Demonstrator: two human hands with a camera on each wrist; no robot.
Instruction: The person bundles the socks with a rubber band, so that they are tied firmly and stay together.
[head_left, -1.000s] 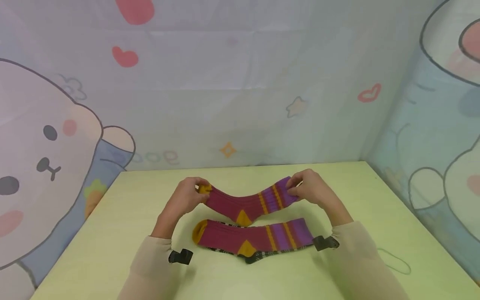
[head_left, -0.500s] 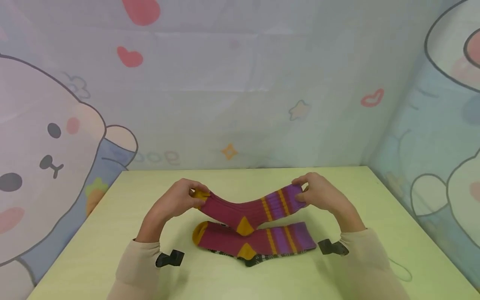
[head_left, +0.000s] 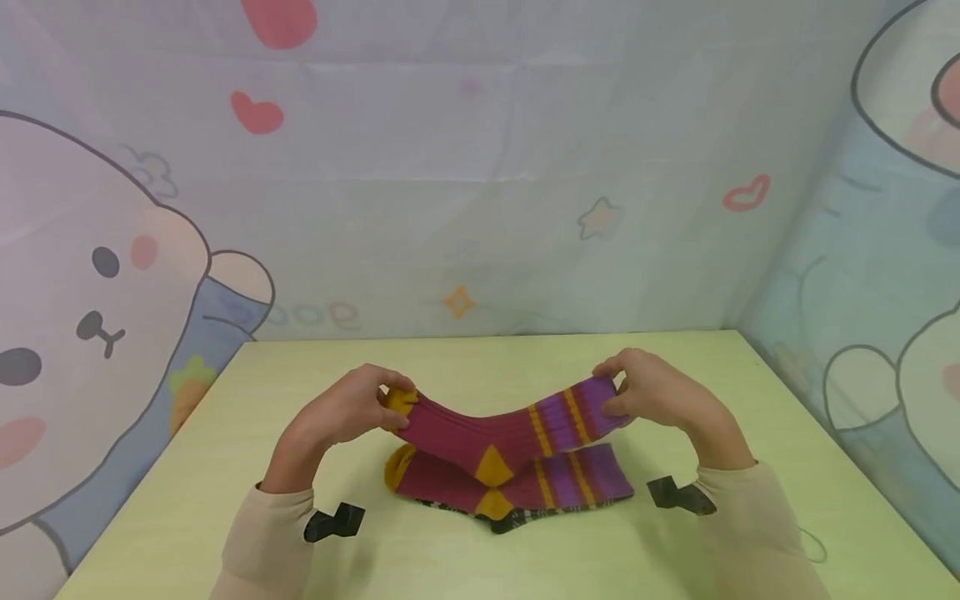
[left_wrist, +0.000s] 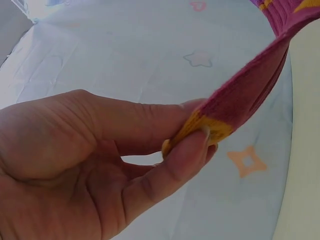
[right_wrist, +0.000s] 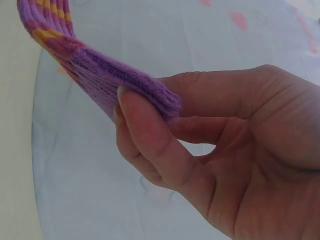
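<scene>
A maroon sock [head_left: 472,429] with a yellow toe, yellow heel and purple striped cuff hangs in a shallow sag between both hands. My left hand [head_left: 352,405] pinches its yellow toe between thumb and fingers, seen close in the left wrist view, where the toe [left_wrist: 215,129] is partly covered. My right hand [head_left: 656,390] pinches the purple cuff [right_wrist: 135,82] at the other end. Below lies a matching maroon sock [head_left: 450,486] flat on the table, its upper edge partly hidden by the held one. A black-and-white patterned sock [head_left: 517,521] peeks out beneath it.
The pale yellow-green table [head_left: 225,450] extends around the socks. A thin greenish loop of cord [head_left: 817,546] lies at the right, partly behind the right sleeve. A cartoon-printed cloth [head_left: 420,208] stands behind and along the sides. Black wrist cameras [head_left: 335,522] sit at both cuffs.
Both hands have moved toward me and slightly apart, bringing the held sock down in the view until it overlaps the lower sock. Its toe and cuff stay pinched. The lower socks lie as before.
</scene>
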